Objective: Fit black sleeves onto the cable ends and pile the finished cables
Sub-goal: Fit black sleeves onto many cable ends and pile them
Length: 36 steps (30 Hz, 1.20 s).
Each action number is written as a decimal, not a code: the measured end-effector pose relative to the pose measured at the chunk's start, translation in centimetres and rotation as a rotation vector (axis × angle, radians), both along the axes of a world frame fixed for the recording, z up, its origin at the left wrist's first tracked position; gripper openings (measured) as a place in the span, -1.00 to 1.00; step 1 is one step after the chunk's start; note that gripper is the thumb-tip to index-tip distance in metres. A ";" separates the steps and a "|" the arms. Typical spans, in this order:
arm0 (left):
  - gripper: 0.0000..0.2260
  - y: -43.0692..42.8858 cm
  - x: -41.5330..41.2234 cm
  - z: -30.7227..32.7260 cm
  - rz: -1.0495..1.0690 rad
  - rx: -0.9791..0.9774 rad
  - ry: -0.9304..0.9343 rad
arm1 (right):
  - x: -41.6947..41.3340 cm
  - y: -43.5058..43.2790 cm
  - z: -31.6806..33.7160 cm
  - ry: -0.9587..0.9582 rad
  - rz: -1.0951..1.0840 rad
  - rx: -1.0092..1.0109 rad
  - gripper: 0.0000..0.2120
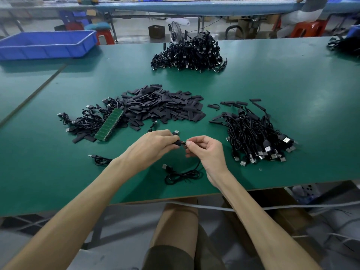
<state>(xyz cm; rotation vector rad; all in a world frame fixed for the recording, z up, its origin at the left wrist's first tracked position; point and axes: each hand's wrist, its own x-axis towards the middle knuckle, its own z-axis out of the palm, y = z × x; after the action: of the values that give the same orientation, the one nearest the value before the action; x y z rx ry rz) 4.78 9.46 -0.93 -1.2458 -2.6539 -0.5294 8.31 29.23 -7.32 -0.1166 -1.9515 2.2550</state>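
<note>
A black sleeve [176, 143] was gripped in the left hand [153, 145]; the end of a USB cable [182, 175] was pinched by the right hand [204, 151], against the sleeve; the remainder lay coiled on the green table [253, 84], near edge; a pile of cables [259, 137] was noted right.

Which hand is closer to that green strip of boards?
Left. The left hand sits just right of the green circuit-board strip; the right hand is farther right, beyond the left one.
</note>
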 end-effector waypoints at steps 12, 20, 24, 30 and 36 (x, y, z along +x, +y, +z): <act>-0.82 0.3 -0.1 0.3 -0.024 0.028 0.002 | 0.1 0.0 0.2 -0.008 0.035 0.002 -0.99; -0.83 0.7 0.2 0.2 -0.026 0.039 0.017 | 0.0 0.0 0.3 -0.012 0.038 -0.020 -0.99; -0.85 0.7 0.5 0.3 -0.049 0.028 0.090 | 0.0 0.1 0.3 -0.012 0.046 -0.028 -0.99; -0.76 0.9 1.0 -0.3 -0.027 -0.007 0.228 | 0.0 0.2 0.3 -0.026 0.035 -0.080 -0.95; -0.85 1.0 0.6 -0.1 -0.048 0.072 0.063 | 0.0 0.2 0.2 -0.023 0.045 -0.061 -0.94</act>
<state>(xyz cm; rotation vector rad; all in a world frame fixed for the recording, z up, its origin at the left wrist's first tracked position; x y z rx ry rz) 5.43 10.46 -1.01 -1.2870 -2.5355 -0.5774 8.29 29.42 -7.15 -0.1074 -1.9163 2.3529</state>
